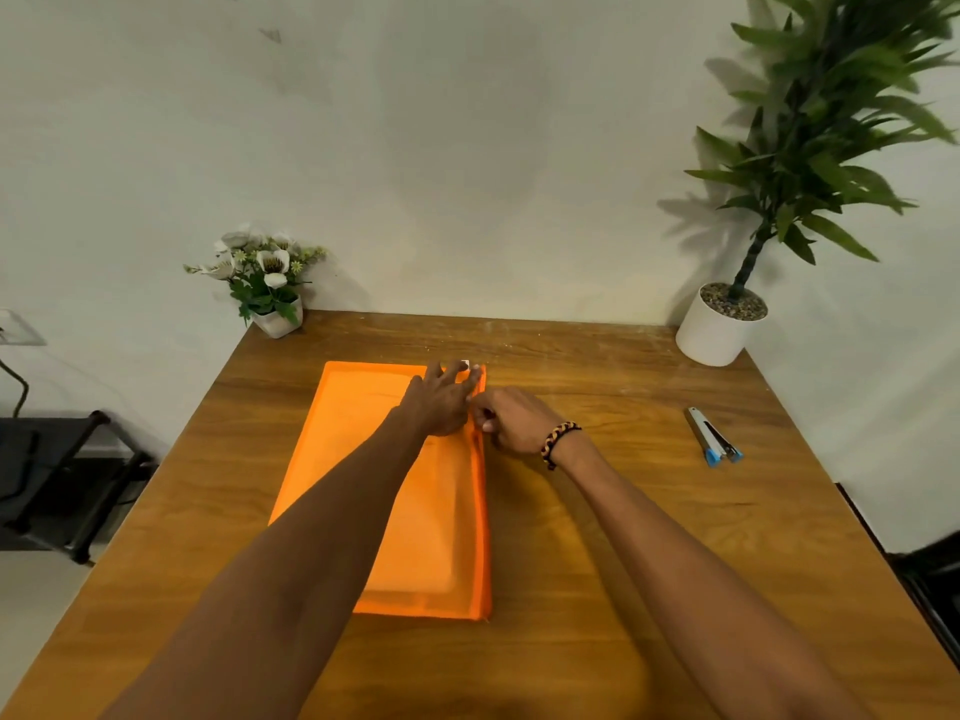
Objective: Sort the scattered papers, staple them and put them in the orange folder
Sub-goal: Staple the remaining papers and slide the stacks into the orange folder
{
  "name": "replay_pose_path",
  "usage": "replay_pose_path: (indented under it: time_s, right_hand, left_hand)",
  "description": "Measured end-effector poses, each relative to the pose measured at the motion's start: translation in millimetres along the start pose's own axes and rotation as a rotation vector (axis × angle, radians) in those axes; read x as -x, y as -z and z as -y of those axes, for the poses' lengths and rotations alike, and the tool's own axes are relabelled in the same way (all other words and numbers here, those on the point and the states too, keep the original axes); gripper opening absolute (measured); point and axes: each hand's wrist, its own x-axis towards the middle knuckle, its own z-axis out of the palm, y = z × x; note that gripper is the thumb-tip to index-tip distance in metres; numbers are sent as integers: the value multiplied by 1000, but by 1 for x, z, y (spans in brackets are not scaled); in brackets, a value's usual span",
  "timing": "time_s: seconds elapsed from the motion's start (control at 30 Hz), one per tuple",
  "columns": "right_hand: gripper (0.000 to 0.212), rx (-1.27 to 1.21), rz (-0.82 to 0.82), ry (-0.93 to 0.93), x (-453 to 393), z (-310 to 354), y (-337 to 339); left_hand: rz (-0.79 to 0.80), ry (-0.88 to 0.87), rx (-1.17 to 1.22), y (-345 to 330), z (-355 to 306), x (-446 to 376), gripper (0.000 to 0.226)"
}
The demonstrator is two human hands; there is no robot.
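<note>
The orange folder (410, 491) serves as the landmark here. It lies flat on the wooden worktop (597, 537), its long axis running away from the person, near short end toward the body and far short end toward the wall. A pale rectangular shape shows through the fabric, which suggests the papers are already inside, though no sheet is plainly visible.

Along the folder's right long edge runs a darker orange strip, probably a zip. That edge is what the coming move depends on, since any pull would travel along the long axis.

Further up that edge, near the far right corner, both hands meet. The left hand (441, 402) lies on top of the folder, fingers spread and flat, pressing it down rather than gripping. The right hand (511, 418), with a braided bracelet (558, 441) at the wrist, sits just beside the edge on the folder's right, its grip pinched on something small at the strip; whether that is a zip pull cannot be told. A small white tab shows at the far corner itself.

To the folder's right, well apart, the stapler (714, 436) rests untouched, so stapling looks finished and closing appears to be the step in hand.
</note>
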Motion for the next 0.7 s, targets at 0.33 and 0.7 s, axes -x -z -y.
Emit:
replay_pose_path:
  time_s: [0.33, 0.7]
  right_hand:
    - [6, -329, 562, 116, 40, 20, 16]
    - [5, -225, 115, 105, 62, 24, 3]
  left_hand:
    - [-156, 63, 66, -15, -11, 11, 56]
    - [-152, -197, 172, -31, -19, 62, 80]
